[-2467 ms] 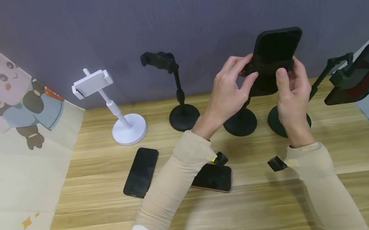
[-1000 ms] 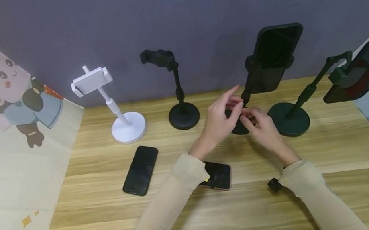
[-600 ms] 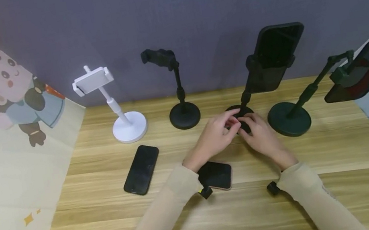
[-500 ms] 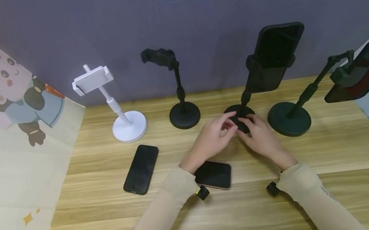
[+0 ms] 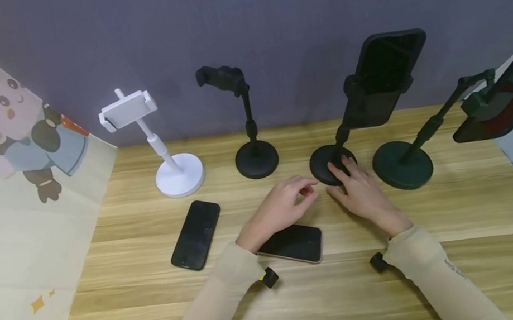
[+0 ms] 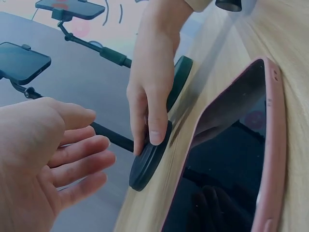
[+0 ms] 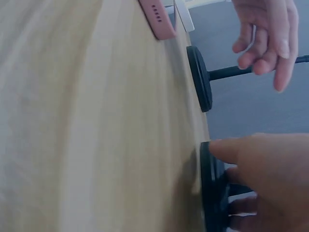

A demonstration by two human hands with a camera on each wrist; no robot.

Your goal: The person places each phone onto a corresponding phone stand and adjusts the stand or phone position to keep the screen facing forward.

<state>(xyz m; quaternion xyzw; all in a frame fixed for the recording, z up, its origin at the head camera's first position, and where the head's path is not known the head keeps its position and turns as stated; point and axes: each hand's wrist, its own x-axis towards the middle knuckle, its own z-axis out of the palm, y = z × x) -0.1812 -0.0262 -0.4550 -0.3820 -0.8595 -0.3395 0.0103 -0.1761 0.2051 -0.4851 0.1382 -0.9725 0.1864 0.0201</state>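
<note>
The right hand (image 5: 363,194) rests ungripping on the stand base (image 5: 320,163) from five o'clock; the left hand (image 5: 279,208) hovers slack at its eight.

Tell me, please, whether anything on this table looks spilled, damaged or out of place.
Nothing clearly stands out: no spill or damage shows. The loose black phone and pink-edged phone lie screen up at differing angles; the right hand touches the base of a black stand.
</note>
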